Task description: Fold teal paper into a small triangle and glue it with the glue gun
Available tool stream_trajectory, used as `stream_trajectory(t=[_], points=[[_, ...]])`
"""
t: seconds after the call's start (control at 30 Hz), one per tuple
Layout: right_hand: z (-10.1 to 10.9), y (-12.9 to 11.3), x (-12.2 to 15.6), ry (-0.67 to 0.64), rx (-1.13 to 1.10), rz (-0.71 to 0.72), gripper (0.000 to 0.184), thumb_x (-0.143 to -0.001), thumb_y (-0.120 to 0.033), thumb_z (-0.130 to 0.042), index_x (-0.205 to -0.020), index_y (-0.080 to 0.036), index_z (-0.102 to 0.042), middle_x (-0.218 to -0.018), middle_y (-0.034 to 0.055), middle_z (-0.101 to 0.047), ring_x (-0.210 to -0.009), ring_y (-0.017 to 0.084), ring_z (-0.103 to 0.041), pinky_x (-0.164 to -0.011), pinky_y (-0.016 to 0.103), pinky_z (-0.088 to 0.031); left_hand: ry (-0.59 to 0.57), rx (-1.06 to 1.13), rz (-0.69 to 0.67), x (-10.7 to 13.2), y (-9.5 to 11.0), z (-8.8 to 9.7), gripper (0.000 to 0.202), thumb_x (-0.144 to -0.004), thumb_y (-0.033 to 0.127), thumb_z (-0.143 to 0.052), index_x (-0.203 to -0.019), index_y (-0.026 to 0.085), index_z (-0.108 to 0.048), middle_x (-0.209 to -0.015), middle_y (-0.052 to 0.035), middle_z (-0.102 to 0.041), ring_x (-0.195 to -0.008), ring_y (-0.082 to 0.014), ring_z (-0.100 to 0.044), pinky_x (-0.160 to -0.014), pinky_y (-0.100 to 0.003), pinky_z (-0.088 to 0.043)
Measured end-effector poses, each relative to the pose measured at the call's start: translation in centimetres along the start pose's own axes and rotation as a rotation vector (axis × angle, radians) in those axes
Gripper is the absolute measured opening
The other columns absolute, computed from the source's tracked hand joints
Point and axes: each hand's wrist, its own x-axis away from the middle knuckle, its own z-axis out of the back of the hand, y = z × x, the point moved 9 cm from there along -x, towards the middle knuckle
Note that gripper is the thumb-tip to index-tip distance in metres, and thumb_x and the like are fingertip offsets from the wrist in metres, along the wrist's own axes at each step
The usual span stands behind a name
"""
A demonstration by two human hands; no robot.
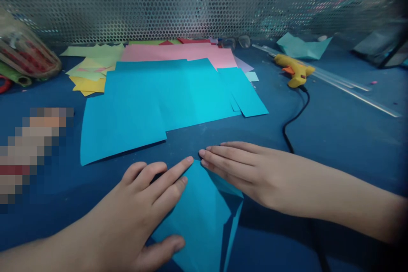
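A folded sheet of blue paper [200,212] lies on the table in front of me, with its pointed end away from me and a flap raised along its right side. My left hand [146,199] rests on its left edge, index fingertip by the point and thumb nearer me on the paper. My right hand [251,170] lies flat over the upper right edge, fingers outstretched and together, fingertips beside the point. Neither hand grasps anything. Beyond them, larger blue sheets [146,97] overlap on the table.
Pink paper [178,52] and yellow and green pieces [91,68] lie behind the blue sheets. A yellow glue gun [296,70] trails a black cord [285,129] past my right arm. Clear glue sticks [357,91] lie alongside. A perforated metal panel [165,4] stands at the back.
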Motion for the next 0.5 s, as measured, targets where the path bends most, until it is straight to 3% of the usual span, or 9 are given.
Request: stream_trajectory(t=[0.23, 0.5], points=[[-0.02, 0.34, 0.16, 0.014, -0.019, 0.01, 0.042, -0.102, -0.008, -0.029, -0.13, 0.0, -0.059, -0.141, 0.015, -0.056, -0.129, 0.025, -0.053, -0.107, 0.04, -0.05, 0.007, -0.025, -0.002, 0.17, 0.0, 0.07, 0.054, -0.087, 0.041, -0.057, -0.135, 0.017, -0.05, -0.155, -0.007, -0.039, -0.111, -0.0301, -0.056, -0.085, -0.042, -0.039], [0.16, 0.5, 0.28, 0.014, -0.038, 0.019, 0.043, -0.103, -0.012, -0.027, -0.13, 0.001, -0.058, -0.135, 0.0161, -0.06, -0.124, 0.028, -0.058, -0.094, 0.04, -0.058, -0.002, -0.019, -0.012, 0.0, 0.0, -0.06, 0.054, -0.088, 0.042, -0.055, -0.135, 0.017, -0.049, -0.155, -0.0076, -0.038, -0.109, -0.0309, -0.058, -0.081, -0.044, -0.043]])
